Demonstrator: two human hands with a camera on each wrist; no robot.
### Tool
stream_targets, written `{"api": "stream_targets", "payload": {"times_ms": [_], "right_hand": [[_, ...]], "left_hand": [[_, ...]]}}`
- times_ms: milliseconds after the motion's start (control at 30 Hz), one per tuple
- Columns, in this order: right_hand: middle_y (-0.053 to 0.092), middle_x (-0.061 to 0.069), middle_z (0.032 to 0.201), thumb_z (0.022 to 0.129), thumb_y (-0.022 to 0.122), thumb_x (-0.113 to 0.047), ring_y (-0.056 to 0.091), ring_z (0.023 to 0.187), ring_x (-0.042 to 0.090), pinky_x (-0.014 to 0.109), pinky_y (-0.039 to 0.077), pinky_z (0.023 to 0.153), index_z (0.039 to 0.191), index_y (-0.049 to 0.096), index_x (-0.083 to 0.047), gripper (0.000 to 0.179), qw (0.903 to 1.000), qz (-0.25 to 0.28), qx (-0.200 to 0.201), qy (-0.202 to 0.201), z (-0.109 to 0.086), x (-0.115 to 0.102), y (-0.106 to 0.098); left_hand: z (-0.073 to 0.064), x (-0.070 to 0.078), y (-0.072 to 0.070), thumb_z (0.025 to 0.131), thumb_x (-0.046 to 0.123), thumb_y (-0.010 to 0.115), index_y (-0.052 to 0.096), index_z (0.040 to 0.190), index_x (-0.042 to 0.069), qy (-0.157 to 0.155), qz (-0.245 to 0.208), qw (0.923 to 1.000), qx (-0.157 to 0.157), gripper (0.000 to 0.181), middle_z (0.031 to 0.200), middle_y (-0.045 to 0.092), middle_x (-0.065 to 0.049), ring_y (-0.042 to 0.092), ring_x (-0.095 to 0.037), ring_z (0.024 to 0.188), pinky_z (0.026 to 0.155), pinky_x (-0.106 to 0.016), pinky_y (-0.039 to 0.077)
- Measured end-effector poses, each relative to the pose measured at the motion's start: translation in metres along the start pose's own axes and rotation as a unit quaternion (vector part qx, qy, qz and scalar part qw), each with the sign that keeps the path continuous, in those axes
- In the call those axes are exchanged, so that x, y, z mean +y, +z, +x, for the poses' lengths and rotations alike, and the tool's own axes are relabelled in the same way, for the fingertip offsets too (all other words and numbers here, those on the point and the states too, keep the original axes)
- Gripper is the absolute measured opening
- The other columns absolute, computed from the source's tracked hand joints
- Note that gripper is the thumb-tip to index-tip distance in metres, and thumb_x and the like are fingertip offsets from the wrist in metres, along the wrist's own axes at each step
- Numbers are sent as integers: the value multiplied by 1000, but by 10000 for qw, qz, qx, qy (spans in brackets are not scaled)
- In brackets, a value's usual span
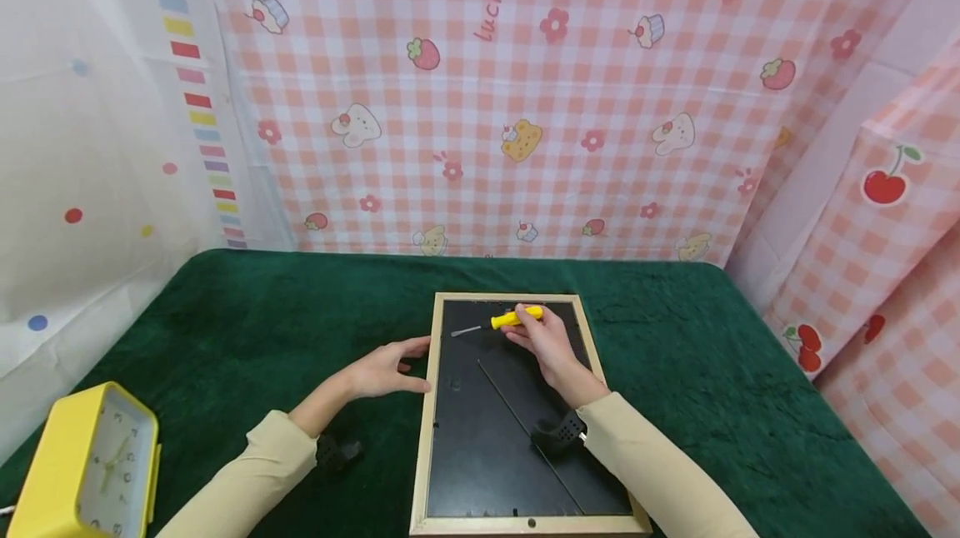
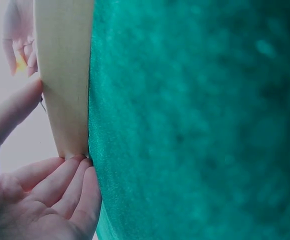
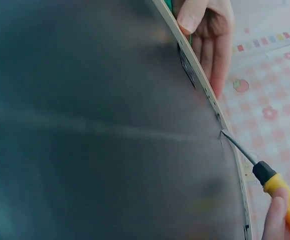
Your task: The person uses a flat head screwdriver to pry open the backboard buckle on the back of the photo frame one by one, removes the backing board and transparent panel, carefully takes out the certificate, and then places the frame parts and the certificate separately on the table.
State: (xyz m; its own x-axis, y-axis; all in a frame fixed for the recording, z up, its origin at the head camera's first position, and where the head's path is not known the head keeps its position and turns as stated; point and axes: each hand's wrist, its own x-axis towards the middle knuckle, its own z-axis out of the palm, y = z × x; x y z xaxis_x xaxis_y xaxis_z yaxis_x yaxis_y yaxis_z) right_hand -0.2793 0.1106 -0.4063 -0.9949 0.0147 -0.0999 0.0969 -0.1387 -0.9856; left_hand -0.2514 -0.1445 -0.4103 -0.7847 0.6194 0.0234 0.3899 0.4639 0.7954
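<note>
The picture frame [image 1: 422,471] is laid face down on the dark green plush cloth [image 1: 675,371], with its black backing board [image 1: 487,455] seated inside the wooden rails. A yellow-handled flathead screwdriver [image 1: 505,320] is gripped in the right hand [image 1: 551,346], and its blade [image 3: 240,147] is brought to the inner edge of the left rail, at or just beside a small raised sliver that looks like a retaining tab (whether contact is made cannot be told). The outer side of that rail is touched by the thumb and extended fingers of the left hand [image 1: 382,371], which is not closed around anything; the frame seems to be steadied by it.

The work is judged to be partway along: the frame is positioned, the tool is taken up, and a spot on the edge is being addressed. Small dark tabs are also seen on the left rail and at the bottom edge [image 1: 515,512]; these are perhaps left to be dealt with. Which tabs are finished, and whether they are being lifted or flattened, cannot be made out. The board is not yet removed, if removal is intended.
</note>
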Motion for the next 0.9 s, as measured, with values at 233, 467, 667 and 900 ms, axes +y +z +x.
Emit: {"api": "stream_targets", "payload": {"times_ms": [233,467,667,900], "right_hand": [[56,20,99,92,49,-18,62,80,19,27,48,72,111,43,6,31,9995,-319,2,-58,-7,3,4],[57,21,98,90,53,-19,63,77,20,27,48,70,109,43,7,34,9991,-419,118,0,-7,5,5],[56,21,99,88,55,-20,63,76,21,26,49,68,111,46,7,36,9988,-466,141,110,-6,4,7],[56,20,104,89,55,-16,62,82,21,28,47,73,116,44,6,36,9989,-30,-274,373,-4,3,6]], "left_hand": [[2,-2,1,80,25,66,26,134,-7,-251,-149,9996,-26,74,133,32,-22,33,-35,118,91,-49,32],[2,-1,1,81,21,66,25,135,-6,-283,-115,9995,-24,73,134,32,-22,33,-35,119,91,-48,32],[2,-2,1,81,21,65,25,135,-7,-290,-135,9995,-43,73,135,31,-22,32,-36,119,91,-49,32],[3,-2,0,81,21,65,23,135,-7,-242,-232,9994,-109,73,135,30,-23,31,-36,120,92,-49,30]]}}
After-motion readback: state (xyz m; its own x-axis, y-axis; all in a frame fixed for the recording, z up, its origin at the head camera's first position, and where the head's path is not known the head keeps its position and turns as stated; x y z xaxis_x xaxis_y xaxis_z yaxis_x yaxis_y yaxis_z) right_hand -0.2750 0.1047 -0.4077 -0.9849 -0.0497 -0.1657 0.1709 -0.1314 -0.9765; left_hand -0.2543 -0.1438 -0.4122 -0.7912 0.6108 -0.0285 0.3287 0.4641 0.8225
